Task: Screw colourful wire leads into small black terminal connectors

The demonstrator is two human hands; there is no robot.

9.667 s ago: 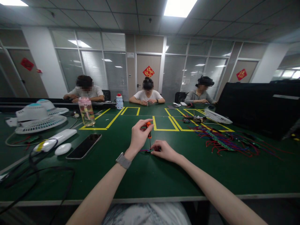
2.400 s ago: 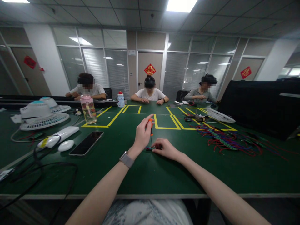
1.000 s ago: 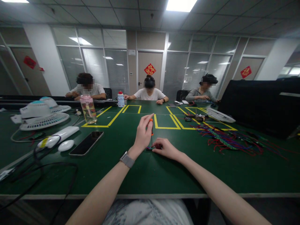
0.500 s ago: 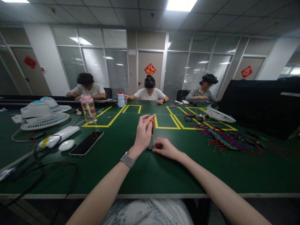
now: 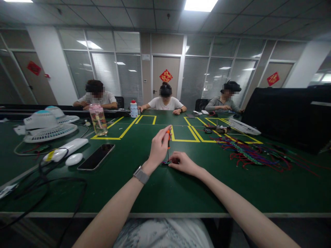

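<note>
My left hand [image 5: 160, 143] is closed around the orange and black handle of a screwdriver [image 5: 169, 139]. The screwdriver stands upright, its thin shaft pointing down at a small dark circuit board [image 5: 164, 164] on the table. My right hand [image 5: 183, 162] rests on the table with its thumb and fingers closed on the board's right end. These fingers cover part of the board, and what the screwdriver's tip touches is too small to make out.
On the right lies a bundle of red and blue wires [image 5: 240, 151] before a black monitor [image 5: 284, 119]. To the left are a phone [image 5: 97, 157], a white mouse [image 5: 74, 159], black cables [image 5: 43, 187] and a pink-lidded bottle [image 5: 98, 120]. Three people sit across the green table [image 5: 196, 199].
My left fingers have shifted slightly at the top of the screwdriver handle. My right hand stays at the circuit board.
</note>
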